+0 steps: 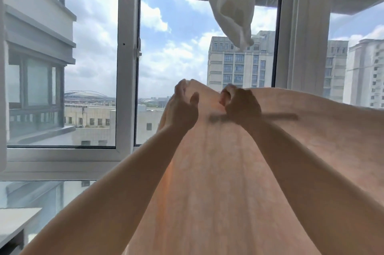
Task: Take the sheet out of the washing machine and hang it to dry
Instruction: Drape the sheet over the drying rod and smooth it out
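Note:
A large peach-coloured sheet (218, 171) spreads out in front of me, raised before the window and falling toward the lower right. My left hand (182, 105) holds the sheet's top edge at its left corner, thumb apart from the fingers. My right hand (241, 105) is closed on the same top edge a little to the right. A dark blurred bar (276, 117) shows through or across the sheet just past my right wrist. The sheet's lower part runs out of view.
A white cloth (232, 5) hangs from above at the top centre-right. White window frames (127, 67) stand straight ahead, with buildings and sky beyond. A pale counter corner (16, 223) sits at the lower left.

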